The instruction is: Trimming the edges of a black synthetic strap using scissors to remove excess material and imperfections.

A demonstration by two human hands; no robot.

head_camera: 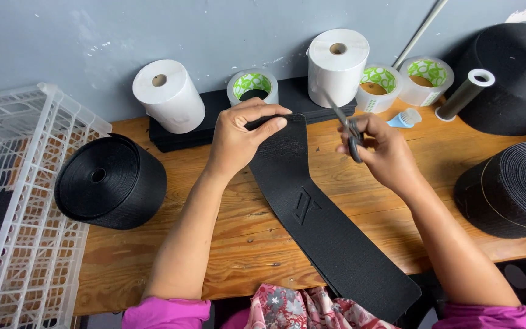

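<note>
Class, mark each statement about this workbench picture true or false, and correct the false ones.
1. The left hand pinches the top end of the black strap. True.
2. The right hand holds a hammer. False: it holds scissors.
3. A white crate stands at the left. True.
4. The paper rolls are black. False: they are white.
5. The bench is metal. False: it is wood.
</note>
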